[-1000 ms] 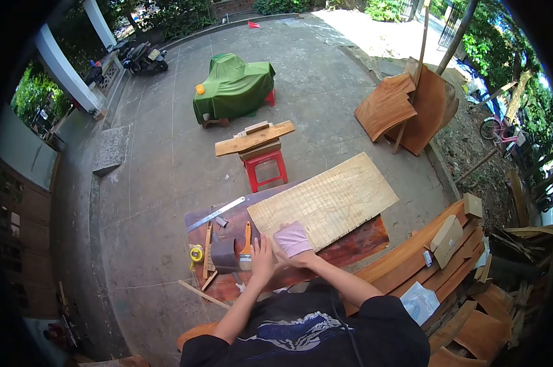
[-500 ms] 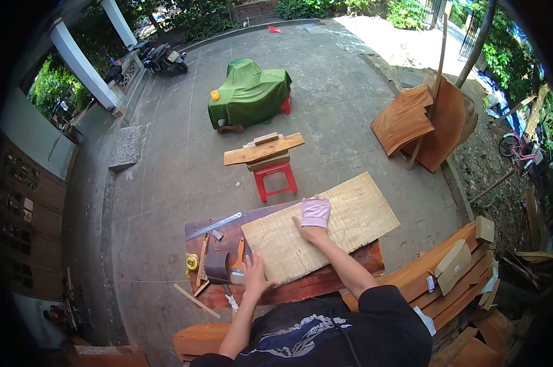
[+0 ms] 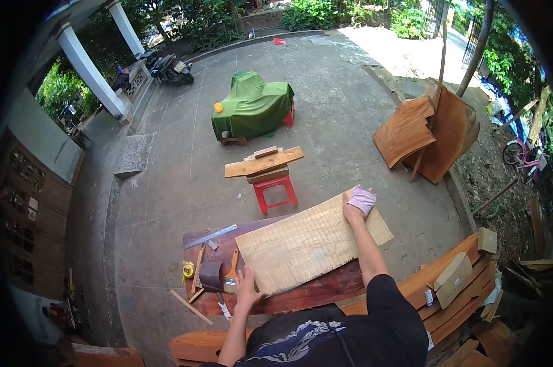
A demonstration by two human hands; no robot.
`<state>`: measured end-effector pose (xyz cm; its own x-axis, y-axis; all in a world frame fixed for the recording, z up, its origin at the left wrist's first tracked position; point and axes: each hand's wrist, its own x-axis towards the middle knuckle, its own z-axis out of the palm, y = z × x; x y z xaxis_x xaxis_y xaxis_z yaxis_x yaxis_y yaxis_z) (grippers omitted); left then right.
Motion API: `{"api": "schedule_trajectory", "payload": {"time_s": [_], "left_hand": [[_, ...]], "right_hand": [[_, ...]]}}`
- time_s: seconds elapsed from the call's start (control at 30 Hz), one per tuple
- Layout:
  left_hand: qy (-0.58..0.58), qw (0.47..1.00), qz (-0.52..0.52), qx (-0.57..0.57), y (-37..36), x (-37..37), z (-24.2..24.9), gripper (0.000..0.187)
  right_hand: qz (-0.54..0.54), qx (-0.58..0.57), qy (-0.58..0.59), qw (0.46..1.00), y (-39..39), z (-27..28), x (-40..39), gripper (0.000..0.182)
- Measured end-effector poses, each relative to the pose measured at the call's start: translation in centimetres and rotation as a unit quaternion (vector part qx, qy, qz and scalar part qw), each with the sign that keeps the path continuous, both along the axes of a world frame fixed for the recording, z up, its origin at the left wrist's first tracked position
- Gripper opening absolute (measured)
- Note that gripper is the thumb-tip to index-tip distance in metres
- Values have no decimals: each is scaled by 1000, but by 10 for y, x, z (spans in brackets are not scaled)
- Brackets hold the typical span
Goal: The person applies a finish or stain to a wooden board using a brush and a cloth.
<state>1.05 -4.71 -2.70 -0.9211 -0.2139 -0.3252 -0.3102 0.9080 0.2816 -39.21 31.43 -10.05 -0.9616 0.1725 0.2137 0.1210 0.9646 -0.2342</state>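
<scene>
A pale wooden board (image 3: 301,244) lies slanted across a dark red-brown slab table (image 3: 313,292). My right hand (image 3: 352,211) presses a folded lilac sheet (image 3: 362,200) against the board near its far right edge. At the board's near left corner, my left hand (image 3: 246,290) rests with fingers spread, holding nothing. Just left of it lie an orange-handled paintbrush (image 3: 233,264) and a curled dark brown sheet (image 3: 211,277). A metal ruler (image 3: 210,237), a wooden square (image 3: 197,269) and a yellow tape measure (image 3: 188,270) are farther left.
Beyond the table stands a red stool (image 3: 276,193) bearing wood pieces. A green cover (image 3: 252,110) drapes something farther back. Large wooden slabs (image 3: 405,131) lean at the right. Beside me, a wooden bench (image 3: 448,278) carries a cardboard piece (image 3: 453,279).
My right hand has slid right and away along the board with the lilac sheet, toward its far right edge. My left hand stays by the near left corner.
</scene>
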Motion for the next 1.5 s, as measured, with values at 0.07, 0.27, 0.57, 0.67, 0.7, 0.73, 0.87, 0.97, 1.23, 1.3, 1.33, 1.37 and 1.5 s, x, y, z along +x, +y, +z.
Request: {"api": "schedule_trajectory", "payload": {"time_s": [0.07,0.27,0.57,0.67,0.7,0.73,0.87,0.97,1.23,1.3,1.33,1.37,1.5], "left_hand": [[-20,1000,0,-4,0,-3,4,136],[-1,1000,-21,4,-5,-1,2,132],[23,999,-40,14,-9,2,-1,130],[33,998,-43,8,-9,3,-3,131],[30,999,-43,5,-10,0,-3,131],[24,999,-42,3,-8,-1,-2,131],[17,999,-37,10,-7,-3,-5,131],[12,999,-43,9,-14,-5,-1,131],[13,999,-36,14,-11,-6,1,132],[10,999,-39,7,-11,-8,2,131],[8,999,-41,4,-10,-9,1,131],[8,999,-43,-2,-9,-10,0,130],[22,999,-42,-16,-7,-12,-7,128]], "right_hand": [[107,-26,-82,991,-56,53,54,86],[541,-152,-10,827,-176,70,268,68],[115,-43,-35,992,92,17,112,81],[69,-57,-50,995,34,16,146,92],[129,-37,-53,990,-1,20,174,100],[185,-51,-53,980,-38,20,202,102],[517,-150,-94,837,-150,65,317,92],[675,-96,-114,722,-120,59,289,78],[91,-101,-39,990,108,23,159,83],[84,-7,-18,996,48,10,181,86],[202,-45,-14,978,12,9,197,91],[276,-62,-24,959,-35,14,221,93],[632,-31,-186,751,-158,71,308,76]]}}
